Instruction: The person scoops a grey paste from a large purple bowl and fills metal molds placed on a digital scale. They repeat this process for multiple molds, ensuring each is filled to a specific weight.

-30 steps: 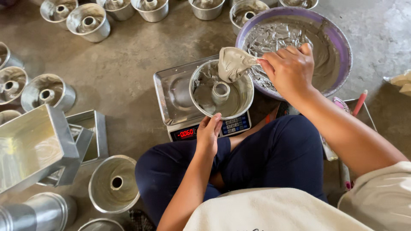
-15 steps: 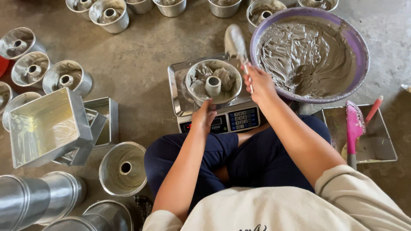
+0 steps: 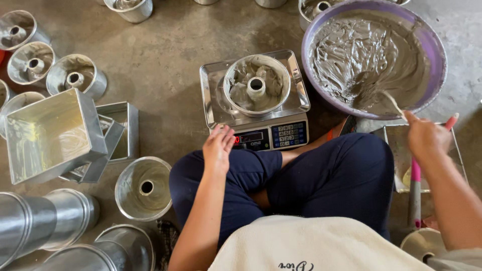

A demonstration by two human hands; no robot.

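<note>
Right hand (image 3: 426,138) fingers closed on spoon handle (image 3: 394,104), tip sunk in grey batter inside purple basin (image 3: 438,52) at 1 o'clock. Left hand (image 3: 218,147) fingers loosely together, holding nothing, resting on knee, touching scale (image 3: 261,133) front edge. Ring mould (image 3: 256,86), part-filled, on scale, 12 o'clock. Empty ring moulds (image 3: 143,188) at 9 o'clock.

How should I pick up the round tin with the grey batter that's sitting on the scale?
Probably grip the ring tin by its outer rim on two opposite sides, coming from above with both hands. The batter fills the middle round the tube, and the scale tray leaves its sides open.
</note>
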